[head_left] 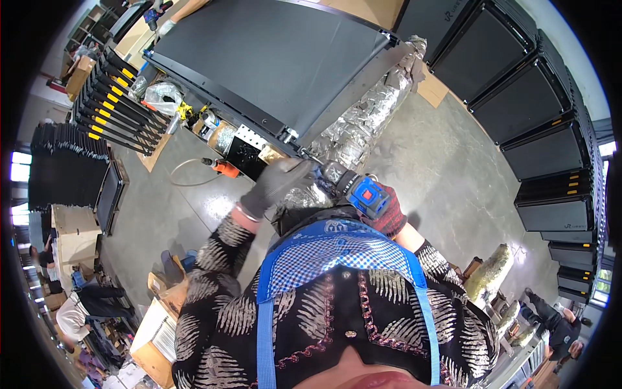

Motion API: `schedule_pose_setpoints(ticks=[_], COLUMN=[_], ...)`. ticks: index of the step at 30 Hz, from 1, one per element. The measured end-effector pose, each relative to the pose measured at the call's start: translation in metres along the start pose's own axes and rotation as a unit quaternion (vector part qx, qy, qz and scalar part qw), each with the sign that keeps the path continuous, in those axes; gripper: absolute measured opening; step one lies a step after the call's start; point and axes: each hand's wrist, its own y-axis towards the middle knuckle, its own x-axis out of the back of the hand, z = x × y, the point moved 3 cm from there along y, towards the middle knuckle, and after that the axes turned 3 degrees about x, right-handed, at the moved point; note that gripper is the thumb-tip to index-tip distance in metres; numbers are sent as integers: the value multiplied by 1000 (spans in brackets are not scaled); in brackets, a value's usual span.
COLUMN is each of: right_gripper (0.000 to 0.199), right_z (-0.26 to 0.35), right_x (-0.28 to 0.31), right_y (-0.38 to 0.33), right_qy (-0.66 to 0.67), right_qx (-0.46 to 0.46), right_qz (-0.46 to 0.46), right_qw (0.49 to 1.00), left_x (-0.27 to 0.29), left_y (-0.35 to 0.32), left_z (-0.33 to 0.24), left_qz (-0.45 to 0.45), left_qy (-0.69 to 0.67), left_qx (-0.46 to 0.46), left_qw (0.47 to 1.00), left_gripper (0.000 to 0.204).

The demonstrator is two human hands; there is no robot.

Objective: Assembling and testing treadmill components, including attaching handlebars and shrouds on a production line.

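Clamping a blue, black-nosed drill point(358, 188) are right fingers point(391, 220); whether left fingers point(299, 170) grip, I cannot tell.

Centre: two gloved hands, one left hand point(277, 184) and one right hand point(389, 217). Two blue power drills: one central drill point(367, 196), one upper-left drill point(151, 18). Left of centre: one orange tool point(225, 169). Top centre: one large dark panel point(265, 58). Upper left: at least seven yellow-tagged bars point(99, 120). Lower centre: one checked apron point(343, 255).
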Motion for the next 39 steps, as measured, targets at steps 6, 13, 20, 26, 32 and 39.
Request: schedule_pose_setpoints(ticks=[6, 13, 20, 26, 32, 39], right_gripper=[43, 41, 31, 28, 27, 31], right_z=[7, 16, -2, -9, 5, 2], right_x=[27, 36, -14, -26, -17, -27], right_y=[21, 30, 3, 6, 33, 34], right_qy=[43, 108, 187, 32, 242, 40], right_qx=[-48, -132, -110, 43, -155, -174], right_qz=[31, 76, -26, -9, -31, 91], right_qw=[997, 982, 976, 999, 957, 980], left_x=[35, 16, 6, 9, 14, 16], left_y=[1, 69, 96, 94, 95, 94], left_z=[-97, -136, -128, -128, -126, -125], left_qz=[-108, 181, 397, 395, 385, 364], left_qy=[694, 813, 793, 796, 795, 795], left_qx=[-276, -405, -360, -361, -374, -384], left_qw=[656, 377, 289, 282, 283, 298], left_gripper=[59, 79, 68, 72, 72, 73])
